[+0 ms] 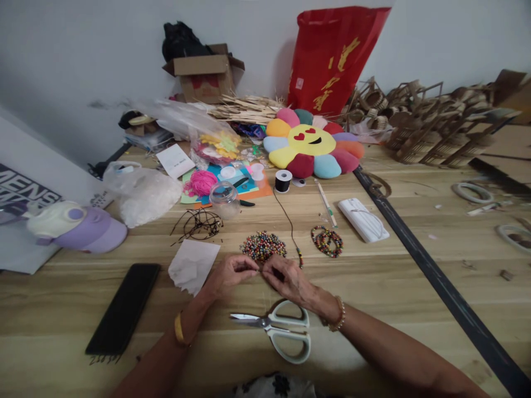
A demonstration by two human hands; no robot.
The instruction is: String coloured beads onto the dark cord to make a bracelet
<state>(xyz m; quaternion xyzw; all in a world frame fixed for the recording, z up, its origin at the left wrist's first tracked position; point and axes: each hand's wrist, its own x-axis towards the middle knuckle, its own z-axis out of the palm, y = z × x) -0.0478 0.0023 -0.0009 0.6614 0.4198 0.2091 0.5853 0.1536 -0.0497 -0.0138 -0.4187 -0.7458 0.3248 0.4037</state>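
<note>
My left hand point(230, 278) and my right hand point(289, 280) meet fingertip to fingertip just in front of a pile of small multicoloured beads point(264, 246). Both are closed in a pinch. What sits between the left fingertips is too small to make out. A black cord point(287, 214) runs from a spool point(282, 181) down to my right hand, with a few beads threaded on it beside the knuckles; its end is hidden by the fingers. Scissors point(267, 322) with pale handles lie slightly open below my hands. A beaded loop point(327, 241) lies to the right.
Left of my hands are a crumpled white paper point(193, 265), a black phone point(123, 309) and black cord scraps point(199, 225). Behind stand a clear jar point(225, 200), pink yarn point(201, 183) and a flower cushion point(312, 142). A white power bank point(363, 220) lies at right, near a dark strip point(431, 275).
</note>
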